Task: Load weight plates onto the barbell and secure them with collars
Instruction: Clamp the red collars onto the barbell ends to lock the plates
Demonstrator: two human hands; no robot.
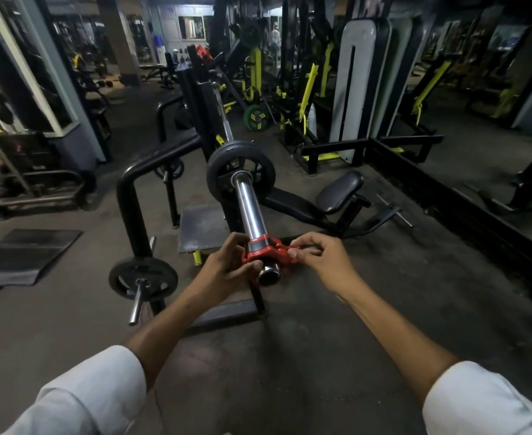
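The barbell's chrome sleeve [248, 206] points toward me from the bench rack. One black weight plate [220, 164] sits on it, pushed far up the sleeve. A red clamp collar [263, 248] rings the sleeve close to its near end cap, well apart from the plate. My left hand [227, 266] grips the collar's body from the left. My right hand [319, 260] pinches the collar's red lever on the right side. Another black plate [123, 279] hangs on a storage peg at the lower left.
A black tubular bench frame [129, 196] stands left of the sleeve. A black padded seat [340, 191] lies to the right. Folded floor mats [26, 255] rest at the left. A green plate [256, 117] and yellow-and-black machines fill the back.
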